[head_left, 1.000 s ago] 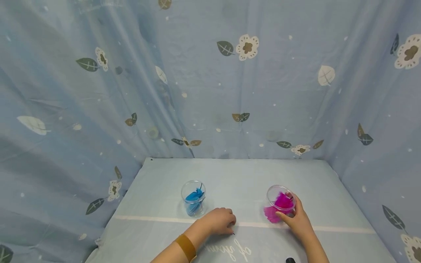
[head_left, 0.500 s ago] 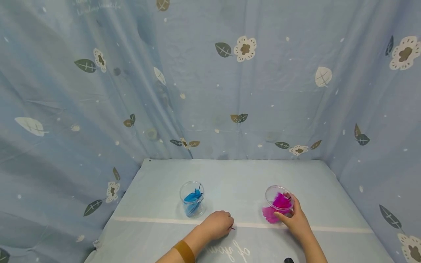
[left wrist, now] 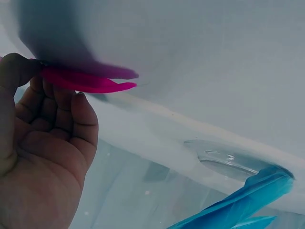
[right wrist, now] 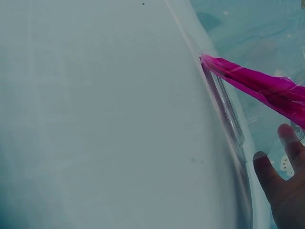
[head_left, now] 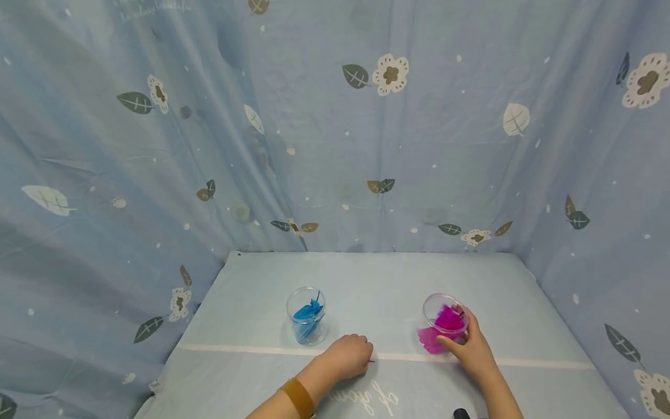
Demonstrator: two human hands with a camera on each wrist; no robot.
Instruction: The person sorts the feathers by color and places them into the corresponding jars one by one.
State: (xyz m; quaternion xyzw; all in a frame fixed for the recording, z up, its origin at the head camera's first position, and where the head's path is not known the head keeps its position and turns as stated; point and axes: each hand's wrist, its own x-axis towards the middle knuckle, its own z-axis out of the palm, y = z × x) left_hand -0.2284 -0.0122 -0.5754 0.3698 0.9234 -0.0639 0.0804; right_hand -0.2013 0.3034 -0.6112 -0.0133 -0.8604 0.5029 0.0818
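Note:
In the left wrist view my left hand (left wrist: 52, 148) pinches a magenta feather (left wrist: 90, 82) between thumb and fingertips, just off the tabletop. From the head, the left hand (head_left: 348, 356) hides most of that feather; only its thin dark quill (head_left: 371, 361) sticks out. My right hand (head_left: 473, 349) holds the side of a clear cup (head_left: 430, 304), which contains magenta feathers (head_left: 450, 319); its thumb is at the near side. In the right wrist view, magenta feathers (right wrist: 257, 83) show inside the cup, above its clear base (right wrist: 232, 119).
Left of centre stands another clear cup (head_left: 289, 302) with blue feathers (head_left: 309, 314) in it. A pale stripe (head_left: 241, 349) crosses the table (head_left: 366, 279). A small black object (head_left: 460, 414) lies at the front edge. Patterned curtains (head_left: 335, 145) enclose the back and sides.
The left hand has turned slightly and shifted a little, with the quill now pointing right. The right hand and both cups stay where they were; the view has tilted slightly.

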